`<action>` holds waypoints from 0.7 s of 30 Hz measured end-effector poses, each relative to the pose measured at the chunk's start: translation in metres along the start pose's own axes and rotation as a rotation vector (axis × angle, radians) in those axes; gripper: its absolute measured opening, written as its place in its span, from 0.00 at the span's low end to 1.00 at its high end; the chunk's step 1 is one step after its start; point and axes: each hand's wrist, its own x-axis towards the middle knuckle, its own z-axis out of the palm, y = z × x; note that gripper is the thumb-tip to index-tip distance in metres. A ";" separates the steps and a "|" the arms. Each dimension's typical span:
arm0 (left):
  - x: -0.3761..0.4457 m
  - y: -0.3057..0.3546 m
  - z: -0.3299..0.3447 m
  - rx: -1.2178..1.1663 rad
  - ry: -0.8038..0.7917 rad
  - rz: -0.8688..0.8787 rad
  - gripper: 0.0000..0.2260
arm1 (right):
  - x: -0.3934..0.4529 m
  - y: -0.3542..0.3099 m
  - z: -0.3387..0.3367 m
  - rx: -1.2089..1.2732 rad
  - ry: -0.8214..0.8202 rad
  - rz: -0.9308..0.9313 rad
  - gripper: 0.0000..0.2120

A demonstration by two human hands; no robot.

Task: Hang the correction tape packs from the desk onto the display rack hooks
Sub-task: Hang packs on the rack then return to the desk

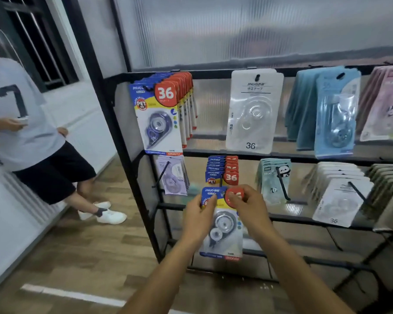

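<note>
A blue, yellow and red correction tape pack (pixel 222 225) hangs between my two hands in front of the black display rack (pixel 132 168). My left hand (pixel 199 214) pinches its top left corner and my right hand (pixel 251 207) pinches its top right, over the red "36" circle. Just above and behind it, several identical packs (pixel 222 172) hang on a middle-row hook. A fuller stack of the same packs (pixel 162 114) hangs on the top row at the left. The desk is out of view.
Other packs fill the rack: white (pixel 253 112), light blue (pixel 335 114), pink (pixel 386 103), lilac (pixel 173 175), panda-print (pixel 276 180), more white (pixel 340 196). A person (pixel 27 132) in a grey "7" shirt leans at the left. Wood floor lies below.
</note>
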 end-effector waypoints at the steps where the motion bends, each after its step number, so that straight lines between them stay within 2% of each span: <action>1: 0.000 -0.003 0.000 -0.017 -0.002 -0.018 0.05 | 0.001 0.003 0.001 -0.013 0.005 0.015 0.07; 5: 0.004 -0.011 0.007 -0.052 0.016 -0.078 0.04 | 0.009 0.009 0.003 -0.076 0.040 0.011 0.05; 8: 0.010 -0.014 0.009 -0.081 0.068 -0.076 0.04 | 0.015 0.009 0.007 -0.091 0.042 -0.022 0.08; 11: 0.014 -0.021 0.010 -0.052 0.111 -0.073 0.04 | 0.019 0.015 0.009 -0.159 0.032 -0.031 0.04; 16: 0.012 -0.030 0.014 -0.047 0.116 -0.058 0.05 | 0.020 0.028 0.006 -0.140 0.002 -0.034 0.03; 21: 0.023 -0.031 0.010 0.107 0.068 -0.028 0.08 | 0.033 0.034 0.010 -0.202 0.044 -0.024 0.02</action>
